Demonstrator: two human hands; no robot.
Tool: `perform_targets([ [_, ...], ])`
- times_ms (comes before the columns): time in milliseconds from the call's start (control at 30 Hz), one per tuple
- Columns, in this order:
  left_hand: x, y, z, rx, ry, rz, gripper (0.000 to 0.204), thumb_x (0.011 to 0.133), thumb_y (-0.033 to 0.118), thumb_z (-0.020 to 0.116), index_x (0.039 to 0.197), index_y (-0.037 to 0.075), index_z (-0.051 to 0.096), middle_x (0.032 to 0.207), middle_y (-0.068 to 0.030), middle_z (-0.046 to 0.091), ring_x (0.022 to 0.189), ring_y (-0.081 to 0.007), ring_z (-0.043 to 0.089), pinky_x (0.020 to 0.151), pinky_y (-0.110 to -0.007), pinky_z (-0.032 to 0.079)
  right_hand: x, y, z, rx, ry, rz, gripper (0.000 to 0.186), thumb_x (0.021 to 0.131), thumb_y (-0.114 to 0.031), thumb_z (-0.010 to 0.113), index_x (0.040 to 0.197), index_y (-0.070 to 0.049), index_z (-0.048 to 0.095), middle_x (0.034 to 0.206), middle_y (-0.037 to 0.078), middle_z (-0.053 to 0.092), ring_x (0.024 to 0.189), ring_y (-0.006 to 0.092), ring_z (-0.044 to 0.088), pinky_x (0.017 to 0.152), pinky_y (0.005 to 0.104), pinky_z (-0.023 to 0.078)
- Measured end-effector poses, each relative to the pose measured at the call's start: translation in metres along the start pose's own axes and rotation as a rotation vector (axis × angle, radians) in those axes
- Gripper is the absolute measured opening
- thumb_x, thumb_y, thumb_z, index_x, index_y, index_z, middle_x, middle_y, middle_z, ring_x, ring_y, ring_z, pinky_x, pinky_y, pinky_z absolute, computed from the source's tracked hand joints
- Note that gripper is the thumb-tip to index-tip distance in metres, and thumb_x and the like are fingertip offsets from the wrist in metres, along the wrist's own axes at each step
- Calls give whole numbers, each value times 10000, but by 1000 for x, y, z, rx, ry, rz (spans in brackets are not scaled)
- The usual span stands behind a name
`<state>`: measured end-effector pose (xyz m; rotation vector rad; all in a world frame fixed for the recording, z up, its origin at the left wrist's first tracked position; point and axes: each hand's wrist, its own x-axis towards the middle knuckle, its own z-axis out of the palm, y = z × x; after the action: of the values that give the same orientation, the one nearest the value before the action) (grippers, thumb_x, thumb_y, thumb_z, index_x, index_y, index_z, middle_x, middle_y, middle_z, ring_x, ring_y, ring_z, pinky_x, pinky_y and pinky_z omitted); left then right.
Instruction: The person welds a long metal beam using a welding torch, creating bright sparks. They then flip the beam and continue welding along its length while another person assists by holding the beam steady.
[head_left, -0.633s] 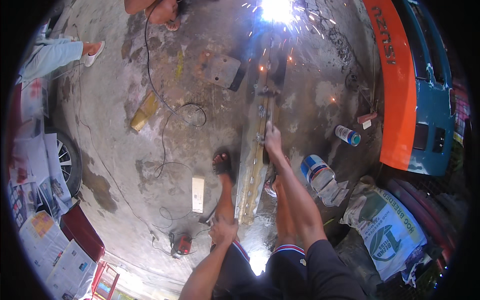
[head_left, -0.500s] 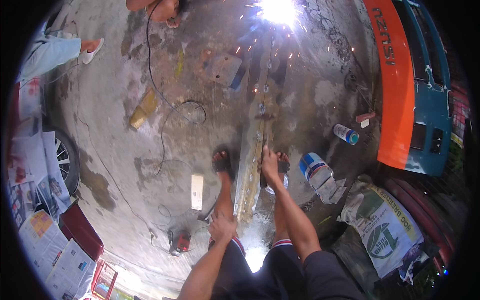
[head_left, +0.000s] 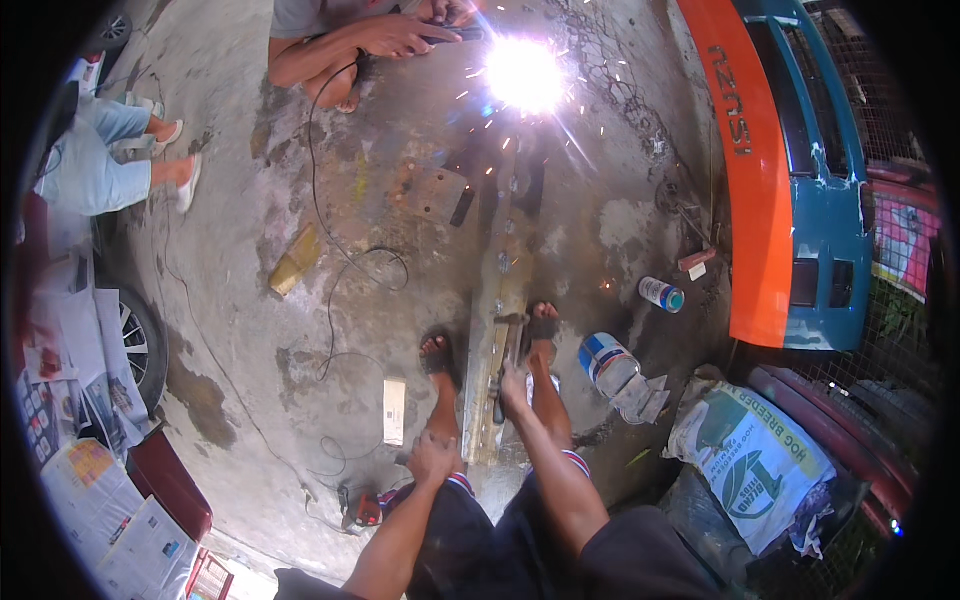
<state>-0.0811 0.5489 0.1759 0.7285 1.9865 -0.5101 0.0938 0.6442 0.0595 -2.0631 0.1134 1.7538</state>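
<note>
A long metal bar (head_left: 484, 372) lies on the concrete between my feet, with a row of weld spots along it. My right hand (head_left: 513, 390) is closed round the handle of a hammer, whose dark head (head_left: 509, 322) is over the bar; I cannot tell if it touches. My left hand (head_left: 433, 460) lies over my left knee with its fingers spread and holds nothing. Towards the bar's far end burns a glaring welding arc (head_left: 525, 75) that hides the metal there. Beside it, another person's hands (head_left: 405, 37) hold a dark electrode holder (head_left: 455, 34).
A black cable (head_left: 318, 170) loops over the floor at left. Near my feet lie a pale block (head_left: 394, 412) and an opened paint can (head_left: 608, 362); a smaller can (head_left: 661, 294) lies farther right. An orange and teal vehicle panel (head_left: 755, 200) and a feed sack (head_left: 750, 455) stand right.
My right hand and the hammer have come nearer to me along the bar. More of the welding person shows now. My left hand stays on my knee.
</note>
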Motion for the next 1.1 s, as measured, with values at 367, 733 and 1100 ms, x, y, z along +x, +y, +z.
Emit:
perform_targets([
  [367, -48, 37, -18, -54, 8, -348, 1128, 672, 537, 842, 1527, 139, 223, 1308, -285, 583, 1223, -444, 579, 1040, -543, 441, 112, -212, 49, 112, -60, -290, 358, 1055, -425, 481, 945, -87, 439, 658, 19, 489, 487, 131, 505, 407, 300, 445],
  [733, -18, 86, -38, 80, 74, -337, 746, 794, 504, 690, 1373, 57, 546, 1223, -227, 666, 1122, -385, 657, 984, -482, 505, 134, -292, 108, 2, -95, -483, 377, 1058, -442, 487, 936, -89, 440, 669, 11, 496, 477, 95, 486, 399, 274, 417],
  [1100, -10, 93, -49, 87, 51, -362, 702, 798, 398, 712, 1384, 59, 528, 1223, -213, 657, 1114, -374, 663, 981, -471, 511, 137, -297, 119, 97, 20, -545, 412, 1061, -451, 469, 950, -55, 447, 668, 26, 494, 461, 120, 493, 380, 308, 438],
])
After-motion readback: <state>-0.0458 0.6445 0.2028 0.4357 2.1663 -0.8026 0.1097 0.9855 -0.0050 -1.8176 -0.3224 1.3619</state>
